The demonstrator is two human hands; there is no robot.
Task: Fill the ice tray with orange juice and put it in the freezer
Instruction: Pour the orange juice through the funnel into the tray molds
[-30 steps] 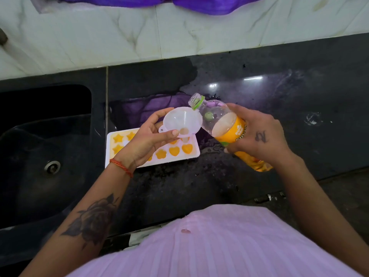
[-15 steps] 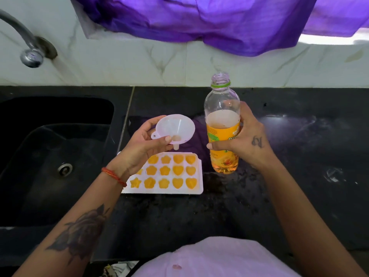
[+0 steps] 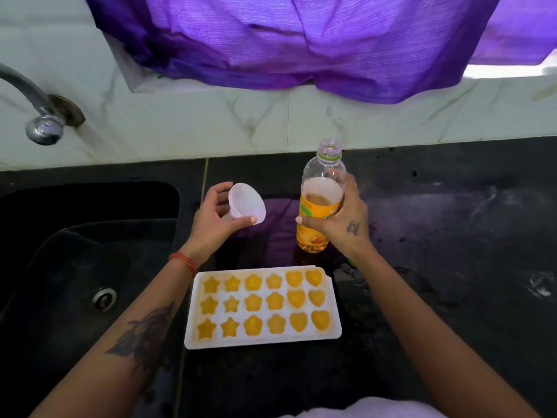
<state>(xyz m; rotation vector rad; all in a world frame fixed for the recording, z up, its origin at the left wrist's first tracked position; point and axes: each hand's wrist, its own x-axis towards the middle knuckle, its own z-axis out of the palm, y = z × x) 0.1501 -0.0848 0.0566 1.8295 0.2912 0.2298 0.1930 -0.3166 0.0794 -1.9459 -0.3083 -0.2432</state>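
Ice tray full; right hand grips upright juice bottle, left hand holds funnel, both parked far of tray, likely to avoid drips.

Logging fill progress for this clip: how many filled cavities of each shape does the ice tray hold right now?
In the ice tray on the counter, every visible cavity holds orange juice:
Stars: 6
Flowers: 6
Hearts: 6
Total: 18
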